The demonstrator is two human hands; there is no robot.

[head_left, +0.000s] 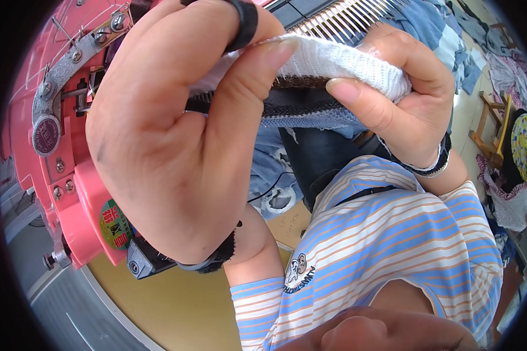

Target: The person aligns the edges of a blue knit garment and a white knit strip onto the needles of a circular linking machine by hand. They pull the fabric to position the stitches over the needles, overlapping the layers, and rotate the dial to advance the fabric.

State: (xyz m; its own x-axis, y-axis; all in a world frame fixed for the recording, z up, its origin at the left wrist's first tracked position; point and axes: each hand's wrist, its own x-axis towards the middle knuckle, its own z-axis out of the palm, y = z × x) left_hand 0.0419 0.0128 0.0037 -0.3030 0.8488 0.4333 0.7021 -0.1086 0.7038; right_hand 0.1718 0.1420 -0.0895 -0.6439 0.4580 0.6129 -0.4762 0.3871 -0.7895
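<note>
A band of white ribbed knit fabric (pixel 328 60) is stretched between my two hands. My left hand (pixel 170 128), large in the view and wearing a black band on a finger, pinches its left part between thumb and curled fingers. At its right end, my right hand (pixel 413 96) grips it with the thumb in front and the fingers behind. Grey-blue knit fabric (pixel 310 119) with a dark strip hangs just below the white band. Behind the band runs a row of thin metal points (pixel 342 20); I cannot tell whether the knit touches them.
A pink machine (pixel 88 205) with screws and metal brackets stands close at the left. Blue cloth (pixel 416 23) lies beyond the metal points, and more (pixel 269 158) hangs below my hands. On the right are a wooden frame (pixel 490 131) and heaped garments (pixel 506 202).
</note>
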